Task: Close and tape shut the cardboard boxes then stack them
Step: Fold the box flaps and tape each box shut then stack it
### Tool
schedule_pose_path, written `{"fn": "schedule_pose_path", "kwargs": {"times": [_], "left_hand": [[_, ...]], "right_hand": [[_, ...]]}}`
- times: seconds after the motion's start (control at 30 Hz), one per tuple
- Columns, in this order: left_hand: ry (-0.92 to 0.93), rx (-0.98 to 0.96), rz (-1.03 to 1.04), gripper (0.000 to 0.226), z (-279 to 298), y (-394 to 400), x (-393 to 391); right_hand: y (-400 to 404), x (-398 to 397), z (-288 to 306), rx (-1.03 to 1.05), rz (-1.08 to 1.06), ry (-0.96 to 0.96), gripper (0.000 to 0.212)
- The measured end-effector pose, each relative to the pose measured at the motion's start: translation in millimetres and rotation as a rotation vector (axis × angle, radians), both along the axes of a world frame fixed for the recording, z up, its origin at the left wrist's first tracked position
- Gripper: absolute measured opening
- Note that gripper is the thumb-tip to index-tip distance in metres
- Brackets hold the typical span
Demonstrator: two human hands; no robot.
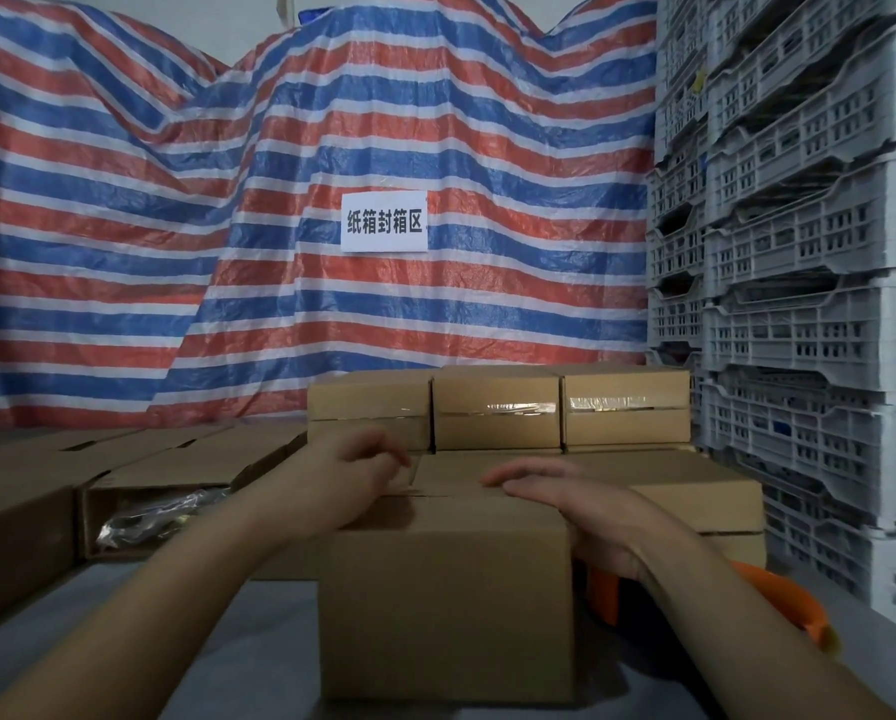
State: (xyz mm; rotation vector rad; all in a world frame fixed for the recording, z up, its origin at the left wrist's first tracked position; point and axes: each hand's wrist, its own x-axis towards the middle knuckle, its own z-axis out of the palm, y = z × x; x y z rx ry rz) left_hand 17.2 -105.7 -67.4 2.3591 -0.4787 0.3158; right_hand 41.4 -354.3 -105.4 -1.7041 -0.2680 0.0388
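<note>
A brown cardboard box [445, 600] stands on the grey table right in front of me, its top flaps folded down. My left hand [354, 472] rests on the left part of the top, fingers loosely bent. My right hand [555, 493] lies flat across the right part of the top, fingers straight and pressing the flap. An orange tape dispenser [604, 595] lies on the table just right of the box, partly hidden behind my right forearm. Taped boxes [497, 407] are stacked behind.
Open cardboard boxes [160, 496] with bagged contents sit in a row at the left. Grey plastic crates [809, 304] are stacked high on the right. A red, white and blue striped tarp [331, 148] with a white sign [384, 221] hangs behind.
</note>
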Motion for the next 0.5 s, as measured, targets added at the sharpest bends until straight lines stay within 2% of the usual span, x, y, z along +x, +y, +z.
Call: {"fn": "schedule_pose_path", "kwargs": {"times": [0.17, 0.23, 0.37, 0.43, 0.5], "left_hand": [[-0.115, 0.677, -0.165, 0.068, -8, -32, -15], [-0.099, 0.728, -0.15, 0.075, -12, -33, -18], [-0.125, 0.732, -0.118, 0.072, -15, -32, -17], [-0.109, 0.734, -0.121, 0.073, -16, -33, -15], [-0.099, 0.719, -0.117, 0.073, -18, -32, -13]], "right_hand": [[-2, -1, 1, 0.012, 0.037, -0.006, 0.015], [-1, -2, 0, 0.007, 0.023, -0.011, 0.015], [0, -5, 1, -0.032, 0.005, -0.024, 0.015], [0, -12, 5, -0.123, -0.031, -0.081, 0.016], [-2, -22, 8, -0.292, -0.152, -0.22, 0.018]]}}
